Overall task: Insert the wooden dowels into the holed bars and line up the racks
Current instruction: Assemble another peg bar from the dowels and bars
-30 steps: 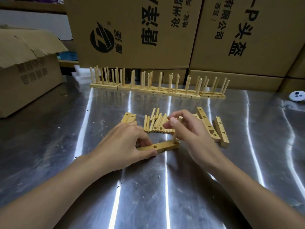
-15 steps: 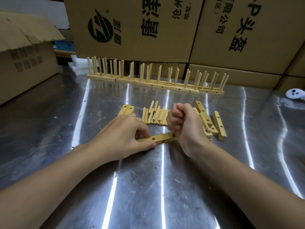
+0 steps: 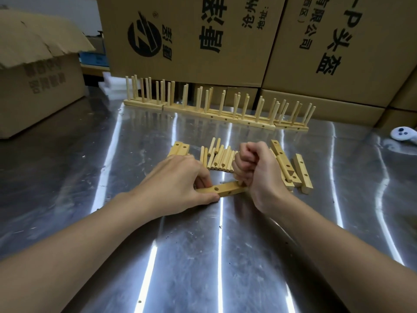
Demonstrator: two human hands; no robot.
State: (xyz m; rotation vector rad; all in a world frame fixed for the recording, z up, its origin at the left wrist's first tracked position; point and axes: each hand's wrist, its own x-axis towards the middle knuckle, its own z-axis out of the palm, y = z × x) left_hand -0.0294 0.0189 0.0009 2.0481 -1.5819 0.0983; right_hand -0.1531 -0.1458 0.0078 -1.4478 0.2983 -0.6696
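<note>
Box (image 3: 352,71): 头盔 | left hand (image 3: 178,177) holds bar (image 3: 226,190) | right hand (image 3: 256,172) perhaps grips dowel (image 3: 240,183)

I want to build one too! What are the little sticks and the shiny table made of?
The loose dowels look like pale unpainted wood, matte and light tan. The table looks like bare metal, probably steel: it mirrors lights in bright streaks.

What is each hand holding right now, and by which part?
The left hand grips the pale wooden holed bar by its left end. The right hand is fisted round a short wooden dowel; only its lower tip shows.
</note>
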